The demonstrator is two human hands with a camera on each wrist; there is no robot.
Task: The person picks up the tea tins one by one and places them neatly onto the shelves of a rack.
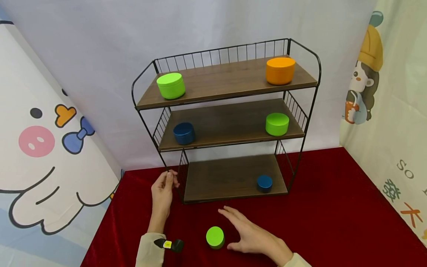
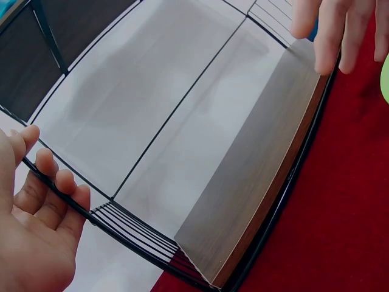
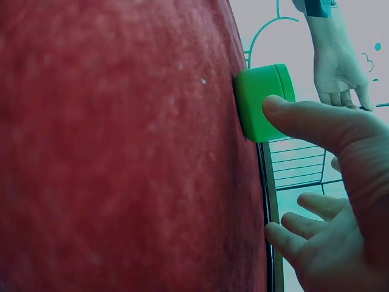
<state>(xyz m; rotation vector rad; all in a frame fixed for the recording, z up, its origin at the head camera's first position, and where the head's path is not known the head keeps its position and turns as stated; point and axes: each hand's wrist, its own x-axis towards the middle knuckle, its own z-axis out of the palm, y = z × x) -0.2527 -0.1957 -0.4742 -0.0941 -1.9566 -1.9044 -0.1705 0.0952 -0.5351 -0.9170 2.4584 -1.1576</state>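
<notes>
My left hand (image 1: 162,193) pinches the black wire frame of the three-tier shelf rack (image 1: 227,120) at its left front post. In the left wrist view, thumb and fingers close around that black post (image 2: 61,193). A small round green tin (image 1: 215,237) with a lid lies on the red cloth in front of the rack. Just right of this tin, my right hand (image 1: 251,236) is spread with thumb and fingers apart. In the right wrist view the thumb (image 3: 304,118) overlaps the green tin; whether they touch I cannot tell.
On the top shelf stand a green tin (image 1: 171,86) at left and an orange tin (image 1: 280,71) at right. The middle shelf bears a blue tin (image 1: 184,134) and a green tin (image 1: 277,124). A small blue tin (image 1: 264,184) sits on the bottom shelf's right.
</notes>
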